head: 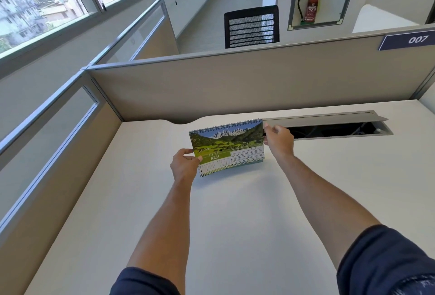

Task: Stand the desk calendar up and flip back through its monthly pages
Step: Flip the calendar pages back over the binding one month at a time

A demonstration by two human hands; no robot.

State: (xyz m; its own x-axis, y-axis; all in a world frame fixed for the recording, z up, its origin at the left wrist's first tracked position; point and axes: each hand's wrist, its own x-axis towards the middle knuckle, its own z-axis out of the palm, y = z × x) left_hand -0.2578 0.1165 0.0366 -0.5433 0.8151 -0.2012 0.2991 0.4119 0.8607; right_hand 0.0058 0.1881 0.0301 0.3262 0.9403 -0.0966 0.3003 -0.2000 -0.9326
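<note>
The spiral-bound desk calendar (227, 147) stands upright on the white desk (235, 212), slightly tilted, its wire binding on top. The page facing me shows a green mountain valley photo and the word JULY. My left hand (184, 165) pinches the calendar's lower left edge between thumb and fingers. My right hand (279, 139) grips the upper right edge near the binding. The back of the calendar and its stand are hidden.
Beige cubicle partitions (235, 82) wall the desk at the back and left. An open cable tray (329, 127) with its lid raised lies right behind my right hand. A black mesh chair (251, 26) and a fire extinguisher (311, 7) are beyond the partition.
</note>
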